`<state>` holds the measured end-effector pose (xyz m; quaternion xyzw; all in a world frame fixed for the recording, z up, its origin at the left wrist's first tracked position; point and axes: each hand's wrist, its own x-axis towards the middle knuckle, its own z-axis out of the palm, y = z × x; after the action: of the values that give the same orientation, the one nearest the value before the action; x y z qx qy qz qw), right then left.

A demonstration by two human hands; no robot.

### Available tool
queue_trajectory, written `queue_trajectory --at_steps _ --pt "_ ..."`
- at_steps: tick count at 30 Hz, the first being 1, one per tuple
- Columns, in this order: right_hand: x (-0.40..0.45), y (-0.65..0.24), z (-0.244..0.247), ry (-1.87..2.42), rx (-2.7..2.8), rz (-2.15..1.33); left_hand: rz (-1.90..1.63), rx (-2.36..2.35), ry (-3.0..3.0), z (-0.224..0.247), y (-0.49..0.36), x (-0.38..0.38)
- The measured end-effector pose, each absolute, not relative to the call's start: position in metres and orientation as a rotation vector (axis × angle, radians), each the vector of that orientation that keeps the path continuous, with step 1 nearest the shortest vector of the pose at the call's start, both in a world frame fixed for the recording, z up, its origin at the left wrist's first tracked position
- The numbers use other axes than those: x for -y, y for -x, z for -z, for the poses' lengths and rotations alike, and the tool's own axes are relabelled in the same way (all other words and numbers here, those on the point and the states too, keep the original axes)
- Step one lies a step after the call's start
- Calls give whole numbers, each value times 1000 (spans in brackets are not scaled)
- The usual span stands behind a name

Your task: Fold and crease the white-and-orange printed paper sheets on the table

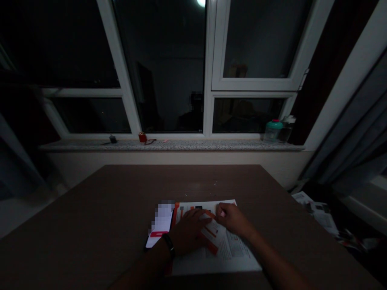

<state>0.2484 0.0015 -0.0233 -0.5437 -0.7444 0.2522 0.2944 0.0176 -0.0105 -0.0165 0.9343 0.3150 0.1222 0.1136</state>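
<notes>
A printed sheet (242, 259) in white, orange and red lies on the brown table. My left hand (190, 231), with a dark band at the wrist, rests on its left half, fingers spread. Near the sheet's top right my right hand (229, 217) is closed, fingers curled round something small and pinkish that I cannot make out. Between the hands runs an orange and white folded edge of paper (210, 233). Left of the sheet, a phone (161, 221) with a lit screen lies beside my left wrist.
The brown table (121, 193) reaches toward a granite sill (187, 145). On the sill stand a teal-lidded bottle (273, 131), a clear bottle (286, 131), a red spool (142, 137) and a small dark object (113, 139). Papers (320, 213) lie beyond the table's right edge.
</notes>
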Motion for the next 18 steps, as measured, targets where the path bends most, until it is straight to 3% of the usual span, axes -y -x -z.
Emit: queue_trajectory --at_steps 18 --pt "-1 -241 21 1096 1791 -900 -311 -983 -2660 5 -22 13"
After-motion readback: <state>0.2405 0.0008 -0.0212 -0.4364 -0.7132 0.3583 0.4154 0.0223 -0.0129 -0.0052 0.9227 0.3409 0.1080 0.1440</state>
